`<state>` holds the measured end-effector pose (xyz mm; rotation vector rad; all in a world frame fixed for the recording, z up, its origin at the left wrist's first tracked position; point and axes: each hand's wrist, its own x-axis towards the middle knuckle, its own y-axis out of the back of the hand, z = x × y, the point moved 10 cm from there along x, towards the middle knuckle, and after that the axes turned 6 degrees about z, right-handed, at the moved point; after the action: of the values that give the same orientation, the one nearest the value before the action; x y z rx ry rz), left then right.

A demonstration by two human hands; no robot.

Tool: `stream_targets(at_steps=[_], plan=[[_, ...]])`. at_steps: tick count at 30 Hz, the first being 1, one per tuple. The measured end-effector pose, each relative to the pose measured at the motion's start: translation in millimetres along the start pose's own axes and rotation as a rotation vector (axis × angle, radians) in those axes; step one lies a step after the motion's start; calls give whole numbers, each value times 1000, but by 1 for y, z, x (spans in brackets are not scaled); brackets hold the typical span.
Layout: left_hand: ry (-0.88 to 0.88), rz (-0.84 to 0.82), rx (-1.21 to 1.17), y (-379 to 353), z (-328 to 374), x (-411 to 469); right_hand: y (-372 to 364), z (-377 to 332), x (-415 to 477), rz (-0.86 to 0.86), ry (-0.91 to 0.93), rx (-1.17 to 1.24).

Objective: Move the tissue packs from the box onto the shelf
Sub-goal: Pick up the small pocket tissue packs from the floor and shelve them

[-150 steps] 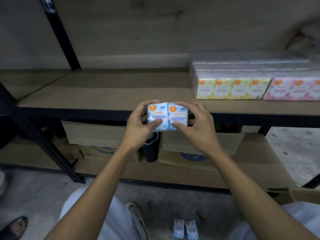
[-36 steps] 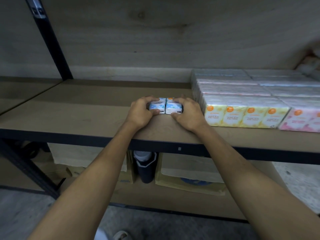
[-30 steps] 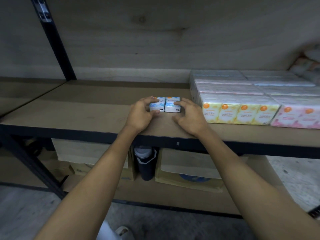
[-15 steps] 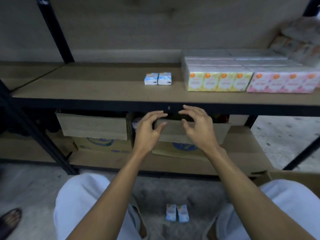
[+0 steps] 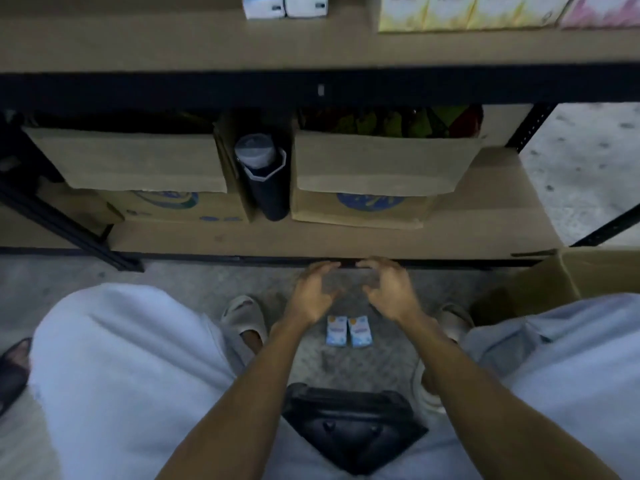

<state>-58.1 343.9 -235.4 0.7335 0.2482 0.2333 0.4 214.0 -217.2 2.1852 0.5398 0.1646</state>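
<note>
Two small blue tissue packs [image 5: 349, 331] lie side by side on the floor between my feet. My left hand [image 5: 313, 292] and my right hand [image 5: 389, 291] hover just above and beyond them, both empty with fingers loosely curved. Another pair of blue packs [image 5: 284, 5] stands on the wooden shelf [image 5: 173, 43] at the top edge. Rows of yellow packs [image 5: 464, 12] and pink packs [image 5: 599, 10] stand to their right. An open cardboard box [image 5: 585, 275] sits at my right knee.
Two cardboard boxes [image 5: 138, 168] [image 5: 381, 174] and a dark bottle [image 5: 265, 174] between them stand on the lower shelf. A black pouch [image 5: 349, 424] lies in my lap. My knees in light trousers fill the lower corners. A stranger's sandalled foot [image 5: 12, 368] shows at far left.
Both hands let go of the blue pair on the shelf and dropped toward the floor. The view tilted down, so the second blue pair now lies just under my hands.
</note>
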Motion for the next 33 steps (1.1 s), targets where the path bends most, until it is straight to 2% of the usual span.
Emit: stream_targets(at_steps=[8,15,19,26,33], plan=[[144,-180,7,-79,-76,7,-88,81,-6,-173,-211,51],[211,-289,86,-131,-128,1,-148,136,-15,-332,-335,-2],[216,-283,71,-150,-142,1,-188,169,-22,-409,-369,-2],[196,-261,109,-168,-160,10,-196,169,-14,-332,-293,36],[213,-293,147,-183,-176,14,-207,178,-11,-325,-289,20]])
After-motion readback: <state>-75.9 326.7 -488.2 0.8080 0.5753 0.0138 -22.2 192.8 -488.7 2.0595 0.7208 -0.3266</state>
